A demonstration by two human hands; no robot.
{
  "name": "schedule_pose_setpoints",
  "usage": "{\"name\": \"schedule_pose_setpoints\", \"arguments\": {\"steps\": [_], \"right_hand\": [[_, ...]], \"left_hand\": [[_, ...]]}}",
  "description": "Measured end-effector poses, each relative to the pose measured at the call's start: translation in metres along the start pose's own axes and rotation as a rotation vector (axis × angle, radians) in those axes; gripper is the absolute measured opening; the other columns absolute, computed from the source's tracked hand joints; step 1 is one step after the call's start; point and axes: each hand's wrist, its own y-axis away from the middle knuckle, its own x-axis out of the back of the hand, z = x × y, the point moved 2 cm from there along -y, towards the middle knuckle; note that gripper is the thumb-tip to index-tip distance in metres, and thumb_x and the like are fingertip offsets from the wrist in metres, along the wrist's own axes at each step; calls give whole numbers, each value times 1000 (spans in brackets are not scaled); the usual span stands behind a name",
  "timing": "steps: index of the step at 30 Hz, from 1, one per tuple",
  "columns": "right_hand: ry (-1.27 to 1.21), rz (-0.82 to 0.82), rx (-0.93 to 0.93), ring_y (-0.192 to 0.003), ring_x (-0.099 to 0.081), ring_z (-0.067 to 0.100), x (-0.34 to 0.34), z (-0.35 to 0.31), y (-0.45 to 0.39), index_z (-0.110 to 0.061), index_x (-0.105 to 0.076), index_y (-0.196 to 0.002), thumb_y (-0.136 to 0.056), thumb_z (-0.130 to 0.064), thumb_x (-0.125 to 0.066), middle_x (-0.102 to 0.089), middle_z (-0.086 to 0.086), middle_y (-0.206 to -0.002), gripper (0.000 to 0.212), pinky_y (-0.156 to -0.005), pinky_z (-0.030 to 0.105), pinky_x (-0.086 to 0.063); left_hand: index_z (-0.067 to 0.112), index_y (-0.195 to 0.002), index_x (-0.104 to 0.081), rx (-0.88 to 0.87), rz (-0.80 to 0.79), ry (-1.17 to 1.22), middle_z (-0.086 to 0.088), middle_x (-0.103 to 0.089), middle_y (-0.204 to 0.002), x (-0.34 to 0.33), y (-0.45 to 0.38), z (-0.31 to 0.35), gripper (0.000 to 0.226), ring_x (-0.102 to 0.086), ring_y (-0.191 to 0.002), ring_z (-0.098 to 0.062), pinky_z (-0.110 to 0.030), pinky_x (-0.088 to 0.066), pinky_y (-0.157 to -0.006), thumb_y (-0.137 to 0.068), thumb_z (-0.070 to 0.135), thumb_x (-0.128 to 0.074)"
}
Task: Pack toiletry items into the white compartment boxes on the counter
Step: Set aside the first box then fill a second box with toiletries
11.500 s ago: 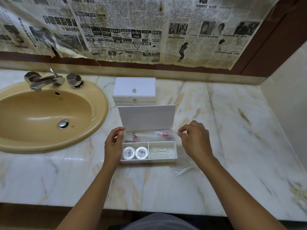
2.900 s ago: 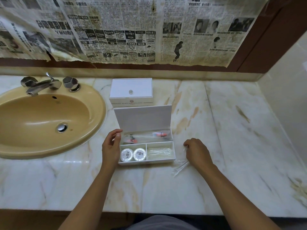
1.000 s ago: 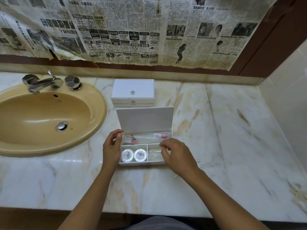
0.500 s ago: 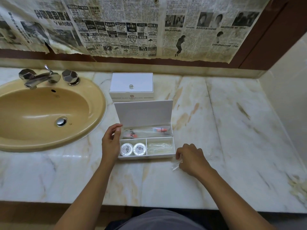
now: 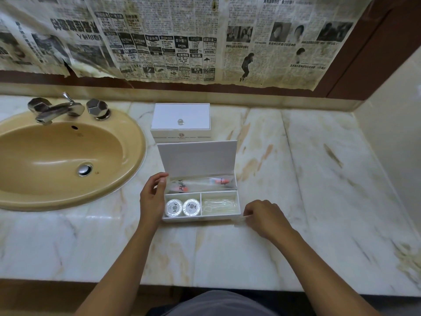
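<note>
Picking up the next packet beside the box

My right hand (image 5: 265,218) pinches a clear packet (image 5: 240,221) on the counter; my left hand (image 5: 152,198) loosely cups the open box (image 5: 201,218). The box sits just left of my right hand, its long axis running sideways between both hands.

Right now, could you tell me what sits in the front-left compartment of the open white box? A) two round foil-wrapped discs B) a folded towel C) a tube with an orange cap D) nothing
A: two round discs lie side by side in the front-left compartment of the open white box.
</note>
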Motion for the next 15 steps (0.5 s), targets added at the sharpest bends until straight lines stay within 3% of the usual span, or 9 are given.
{"name": "schedule_pose_setpoints", "arguments": {"steps": [7, 11, 15], "right_hand": [[43, 69, -58, -95, -54, 18, 20, 5, -3, -21, -73, -80, -82, -23, -66, -64, -4, -90, 8, -83, 30, -36], [35, 85, -72, -97, -56, 18, 36, 6, -3, -22, -75, -81, -84, -32, -67, -68, -6, -90, 13, -86, 32, -37], [-1, 149, -19, -94, -58, 23, 49, -2, -5, -17, -73, -86, -95, -30, -52, -66, -1, -95, 26, -81, 34, -40]], "left_hand": [[12, -105, -65, -6, 1, 15, 13, -64, -99, 0, 0, 0, 16, -58, -85, 15, -1, -41, -70, -98, 11, -50], [12, -105, -65, -9, 0, 20, 9, -64, -99, 0, 0, 0, 16, -58, -84, 15, -2, -43, -71, -98, 10, -50], [12, -105, -65, -17, -3, 16, 12, -64, -99, 0, 0, 0, 16, -58, -84, 16, -1, -42, -71, -98, 10, -50]]}}
